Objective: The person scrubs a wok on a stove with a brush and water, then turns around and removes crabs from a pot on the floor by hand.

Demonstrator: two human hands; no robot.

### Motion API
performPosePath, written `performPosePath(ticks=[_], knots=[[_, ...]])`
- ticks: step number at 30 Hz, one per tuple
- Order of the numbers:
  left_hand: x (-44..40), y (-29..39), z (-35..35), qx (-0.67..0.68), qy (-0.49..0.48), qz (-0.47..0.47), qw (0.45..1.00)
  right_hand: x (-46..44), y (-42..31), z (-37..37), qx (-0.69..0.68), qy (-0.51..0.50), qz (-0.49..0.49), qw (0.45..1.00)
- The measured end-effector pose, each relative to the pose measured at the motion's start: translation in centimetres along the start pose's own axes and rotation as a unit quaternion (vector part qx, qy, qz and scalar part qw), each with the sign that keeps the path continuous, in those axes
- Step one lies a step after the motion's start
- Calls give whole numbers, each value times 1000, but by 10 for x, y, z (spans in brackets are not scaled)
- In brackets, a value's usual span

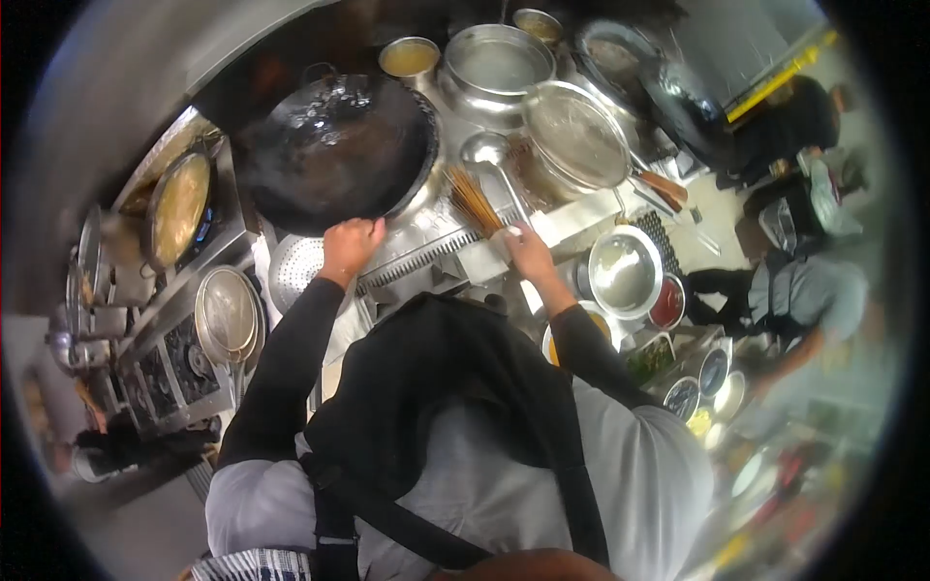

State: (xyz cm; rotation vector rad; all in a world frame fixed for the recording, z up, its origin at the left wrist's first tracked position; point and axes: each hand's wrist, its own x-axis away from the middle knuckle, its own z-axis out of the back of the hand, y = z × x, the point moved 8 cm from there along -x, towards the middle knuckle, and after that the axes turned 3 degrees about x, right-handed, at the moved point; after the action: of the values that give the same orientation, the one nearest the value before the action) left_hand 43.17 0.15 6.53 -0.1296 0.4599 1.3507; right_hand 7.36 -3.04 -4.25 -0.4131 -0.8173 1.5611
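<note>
My left hand (351,249) is closed at the near rim of a large black wok (334,160); whatever it grips there is hidden under the fingers. A little to the right, my right hand (528,252) is closed around the handle end of a bamboo whisk (472,201), whose bristles point away from me. A metal ladle (486,150) lies beside the whisk, its handle running down toward my right hand. Below my left hand sits a perforated metal strainer (295,273).
Beyond the whisk are a steel pot (499,60) and a round mesh strainer (576,134). Bowls, including a white-rimmed one (625,273), stand at right. A pan of yellowish liquid (179,210) is at left. A person (814,295) stands at far right.
</note>
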Motion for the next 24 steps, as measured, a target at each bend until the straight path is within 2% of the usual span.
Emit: performPosePath(ticks=[2,4,5,6,9,12,14,15,16,17,18,19,20,21,22,23,24], knots=[[-10,-9,-4,9,10,16,1000,-4,61,3,138,187,-30,972],[-18,-18,-12,21,-9,18,1000,2,111,-10,161,67,-112,978],[-19,-22,-19,15,-46,37,998,5,123,-20,123,50,-104,986],[-19,-22,-17,19,-37,43,998,10,118,-17,89,34,-96,991],[-17,-26,-19,33,-44,54,997,35,79,-9,60,76,-125,987],[-21,-26,-14,51,-60,62,995,33,33,-9,36,74,-88,993],[-29,-15,9,102,-34,60,992,-10,-4,-1,-25,162,53,985],[-40,4,42,211,30,51,976,-36,-25,6,-1,204,115,972],[-49,23,81,317,92,41,943,-62,-49,16,3,192,61,979],[-59,49,118,423,51,27,905,-87,-75,25,6,177,4,984],[-65,74,162,521,9,15,853,-125,-80,25,36,173,11,984],[-66,98,208,542,-6,-64,838,-162,-83,24,66,165,19,984],[-62,118,251,563,29,-140,814,-190,-92,28,95,164,-11,982],[-59,134,286,630,16,-198,751,-217,-93,29,103,173,-46,978],[-55,151,321,689,-8,-255,679,-260,-80,23,120,212,-2,970],[-49,160,347,727,-14,-298,618,-297,-52,17,78,180,-7,981],[-43,164,361,744,-5,-319,587,-335,-22,10,36,147,-15,988]])
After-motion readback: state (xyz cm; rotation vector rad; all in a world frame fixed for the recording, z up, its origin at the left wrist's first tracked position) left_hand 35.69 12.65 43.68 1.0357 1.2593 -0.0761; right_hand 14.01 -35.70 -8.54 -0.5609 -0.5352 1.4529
